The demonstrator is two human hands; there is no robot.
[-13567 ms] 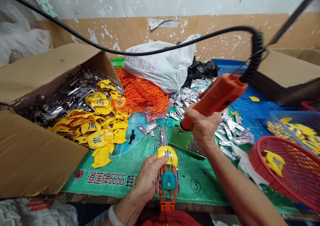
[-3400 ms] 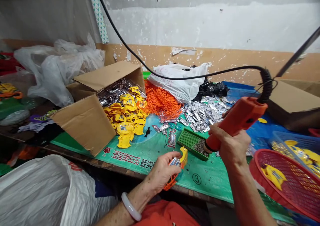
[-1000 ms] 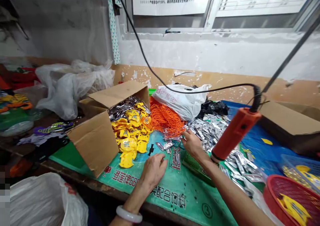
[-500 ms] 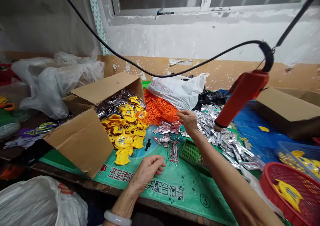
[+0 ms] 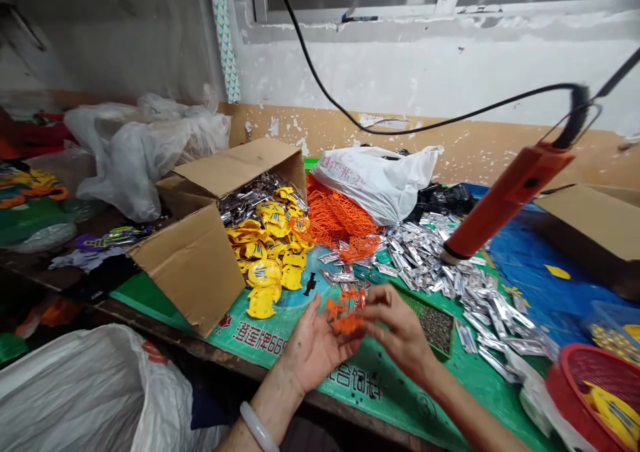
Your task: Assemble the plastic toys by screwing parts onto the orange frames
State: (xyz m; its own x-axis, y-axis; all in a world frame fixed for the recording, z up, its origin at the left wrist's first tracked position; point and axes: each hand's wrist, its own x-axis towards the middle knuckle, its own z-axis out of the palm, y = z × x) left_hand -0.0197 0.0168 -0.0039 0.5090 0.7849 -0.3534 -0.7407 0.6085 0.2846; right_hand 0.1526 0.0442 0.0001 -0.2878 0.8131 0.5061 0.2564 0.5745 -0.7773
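A corrugated cardboard box (image 5: 195,265) of glossy yellow moulded shells (image 5: 265,272) sits at 10 o'clock as the left hand (image 5: 315,349) lies open, fingers spread, beside a spiky orange plastic lattice scrap (image 5: 345,312) that the right hand (image 5: 395,325) pinches between its fingers; crinkled silver foil packets (image 5: 430,272) and a smooth orange tool (image 5: 510,202) at 2 o'clock, a woven red plastic basket (image 5: 575,385) at 4 o'clock

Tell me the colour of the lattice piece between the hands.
Orange; the lattice piece shows best in the head view.
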